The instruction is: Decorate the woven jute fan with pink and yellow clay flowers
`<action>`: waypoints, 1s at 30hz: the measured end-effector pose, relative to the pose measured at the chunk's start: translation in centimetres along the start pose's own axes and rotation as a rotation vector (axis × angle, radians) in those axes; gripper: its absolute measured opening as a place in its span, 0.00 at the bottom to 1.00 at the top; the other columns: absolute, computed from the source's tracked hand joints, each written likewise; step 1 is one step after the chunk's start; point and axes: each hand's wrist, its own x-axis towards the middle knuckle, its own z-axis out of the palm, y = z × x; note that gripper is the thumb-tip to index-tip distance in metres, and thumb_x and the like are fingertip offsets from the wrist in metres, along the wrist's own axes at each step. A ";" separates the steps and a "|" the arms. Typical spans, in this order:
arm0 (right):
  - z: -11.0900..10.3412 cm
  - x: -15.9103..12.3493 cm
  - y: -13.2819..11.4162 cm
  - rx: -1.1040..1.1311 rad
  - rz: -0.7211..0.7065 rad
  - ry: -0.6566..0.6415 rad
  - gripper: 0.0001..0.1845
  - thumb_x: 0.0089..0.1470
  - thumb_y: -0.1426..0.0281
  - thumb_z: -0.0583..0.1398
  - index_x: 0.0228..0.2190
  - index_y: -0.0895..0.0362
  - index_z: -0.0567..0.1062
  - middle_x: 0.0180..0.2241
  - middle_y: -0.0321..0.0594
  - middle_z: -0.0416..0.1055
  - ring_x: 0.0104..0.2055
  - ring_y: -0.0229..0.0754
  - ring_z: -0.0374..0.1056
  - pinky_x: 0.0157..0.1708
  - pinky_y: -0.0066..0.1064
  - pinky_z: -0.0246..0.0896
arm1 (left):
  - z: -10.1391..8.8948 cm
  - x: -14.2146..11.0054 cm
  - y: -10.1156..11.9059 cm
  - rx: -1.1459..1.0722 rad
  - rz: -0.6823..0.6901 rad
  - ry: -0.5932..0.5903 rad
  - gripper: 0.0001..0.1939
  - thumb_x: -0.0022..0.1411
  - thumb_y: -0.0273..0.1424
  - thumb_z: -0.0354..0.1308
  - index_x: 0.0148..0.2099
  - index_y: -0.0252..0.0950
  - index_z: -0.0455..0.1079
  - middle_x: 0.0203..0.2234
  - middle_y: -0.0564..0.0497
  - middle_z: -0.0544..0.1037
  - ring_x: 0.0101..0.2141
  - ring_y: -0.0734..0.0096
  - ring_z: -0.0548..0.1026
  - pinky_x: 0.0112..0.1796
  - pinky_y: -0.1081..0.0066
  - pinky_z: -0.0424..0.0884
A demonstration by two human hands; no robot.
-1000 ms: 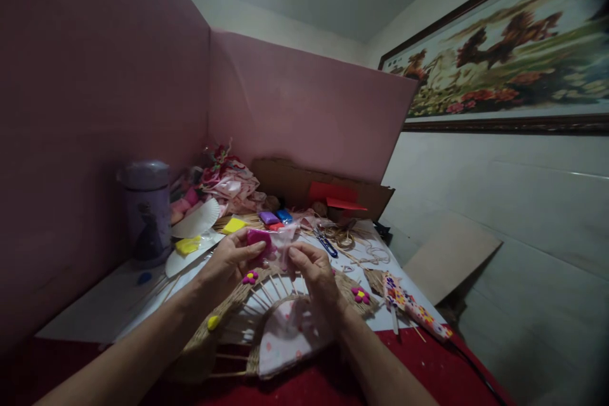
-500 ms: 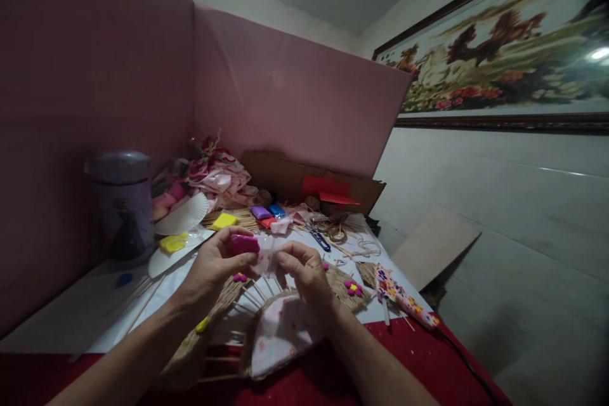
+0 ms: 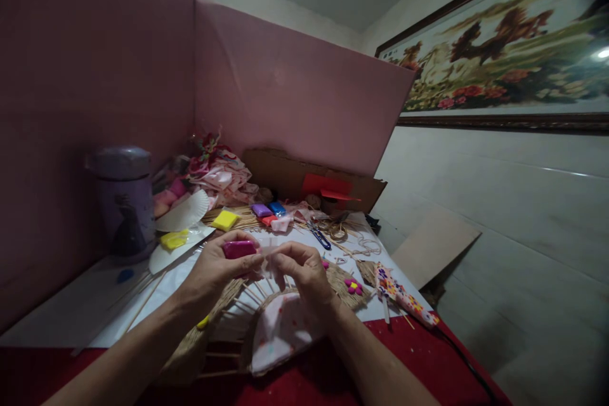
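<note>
The two hands have drawn closer together in the last second, and the clear wrapper [image 3: 268,246] that was fanned out between them now looks bunched into a short, narrow stretch. The magenta lump [image 3: 240,249] shows itself flatter, more edge-on, raised above the far side of the fan-like piece [image 3: 285,337]. I'd judge the work is on the packet just now, with the piece below left alone.

The left hand [image 3: 214,269] has the lump grasped, thumb in front and fingers behind. The right hand [image 3: 302,269] seems to pinch the wrapper's other end; its fingertips are too dim to make out exactly.

The lump is smooth-edged, a rounded slab, probably soft like modelling clay, and the wrapper thin and glossy. Under the hands, the half-round piece mixes a smooth spotted cloth panel, thin sticks spread like rays, and a coarse, ropy outer band [image 3: 345,285]. On that band sit a smooth yellow blob [image 3: 203,322] and a flower [image 3: 353,286] with plump magenta petals and a yellow centre. Beyond, on the paper-covered surface [image 3: 42,333], lie pillow-shaped yellow [image 3: 225,221], purple [image 3: 261,210] and blue packets [image 3: 276,209].
</note>
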 end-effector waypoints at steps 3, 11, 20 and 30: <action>0.0 0.0 -0.1 0.007 -0.004 -0.007 0.11 0.47 0.64 0.61 0.22 0.60 0.74 0.15 0.33 0.65 0.16 0.31 0.58 0.16 0.23 0.54 | 0.1 0.0 0.0 -0.019 -0.001 0.006 0.13 0.43 0.29 0.67 0.31 0.34 0.67 0.21 0.54 0.75 0.21 0.74 0.73 0.24 0.74 0.71; 0.3 -0.2 -0.7 -0.004 0.030 -0.012 0.10 0.46 0.65 0.62 0.22 0.61 0.76 0.16 0.34 0.65 0.16 0.31 0.58 0.17 0.24 0.54 | -0.1 -0.1 0.2 -0.039 0.000 0.021 0.12 0.46 0.29 0.66 0.32 0.34 0.66 0.19 0.55 0.74 0.20 0.75 0.72 0.24 0.75 0.71; 0.1 0.0 -0.7 0.003 0.039 -0.007 0.11 0.46 0.63 0.62 0.23 0.60 0.75 0.15 0.33 0.66 0.16 0.30 0.58 0.16 0.24 0.53 | -0.1 -0.1 0.6 -0.013 0.009 0.035 0.13 0.44 0.29 0.66 0.31 0.34 0.67 0.20 0.54 0.74 0.20 0.72 0.74 0.25 0.71 0.73; 0.1 0.0 -0.5 0.039 0.070 -0.049 0.12 0.47 0.62 0.61 0.24 0.60 0.75 0.18 0.34 0.68 0.17 0.30 0.59 0.16 0.22 0.56 | -0.1 -0.1 0.5 0.001 0.025 0.058 0.14 0.43 0.29 0.67 0.32 0.34 0.67 0.21 0.53 0.75 0.21 0.70 0.74 0.24 0.71 0.72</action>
